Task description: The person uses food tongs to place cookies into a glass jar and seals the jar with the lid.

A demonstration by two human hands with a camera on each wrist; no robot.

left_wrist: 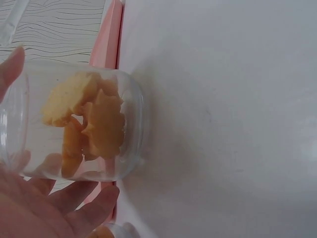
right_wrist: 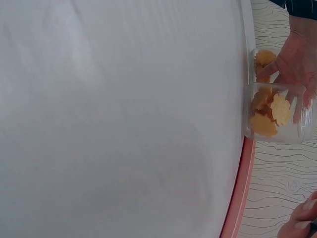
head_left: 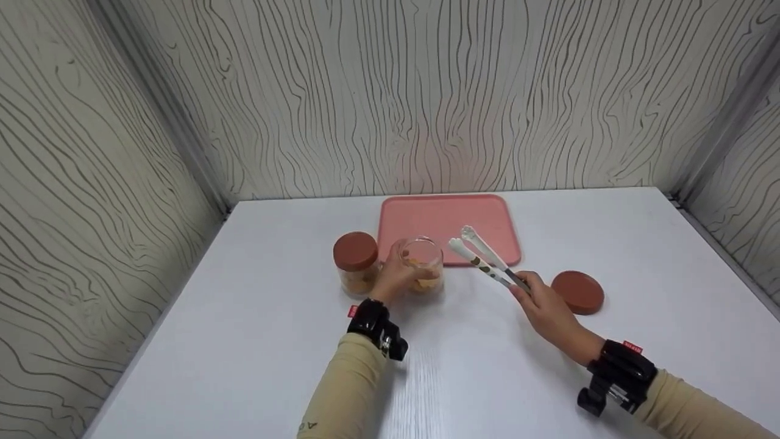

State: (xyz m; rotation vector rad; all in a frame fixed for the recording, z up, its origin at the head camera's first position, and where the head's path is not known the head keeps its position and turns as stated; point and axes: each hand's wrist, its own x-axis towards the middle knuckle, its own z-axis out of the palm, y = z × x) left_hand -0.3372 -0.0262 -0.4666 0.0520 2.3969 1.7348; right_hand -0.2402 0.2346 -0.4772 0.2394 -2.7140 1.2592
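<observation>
My left hand [head_left: 395,277] grips a clear jar [head_left: 434,274] by its side, thumb and fingers spread around it. The jar stands upright with its top uncovered, and several scallop-edged cookies [left_wrist: 105,121] lie at its bottom in the left wrist view. In my right hand [head_left: 548,314] is a pair of tongs [head_left: 481,266] with white tips and a patterned arm. The tips point up and left, spread apart with nothing between them, to the right of the jar. Only the right hand's fingertips [right_wrist: 299,223] show in the right wrist view.
A second cookie jar [head_left: 356,251] with a brown lid on stands just left of the gripped one. Behind them a pink tray [head_left: 448,216] lies near the back wall. A loose brown lid [head_left: 577,291] rests on the white table [head_left: 256,341] beyond my right hand.
</observation>
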